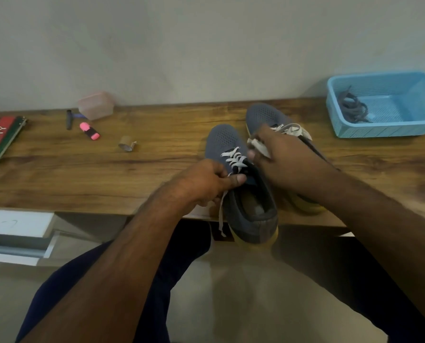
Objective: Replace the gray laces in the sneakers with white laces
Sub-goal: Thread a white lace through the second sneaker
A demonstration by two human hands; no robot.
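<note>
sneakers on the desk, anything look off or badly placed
The left sneaker sits with its heel hanging past the desk edge, so it could tip off. One white lace end dangles below that edge from the left hand. The right sneaker sits fully on the desk.

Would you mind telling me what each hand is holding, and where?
Each hand pinches one end of the white lace: left hand beside the near sneaker, right hand above it.

One head-worn camera looks forward and down, close over the desk's (pixel 107 169) near edge, facing the wall (pixel 206 45)
</note>
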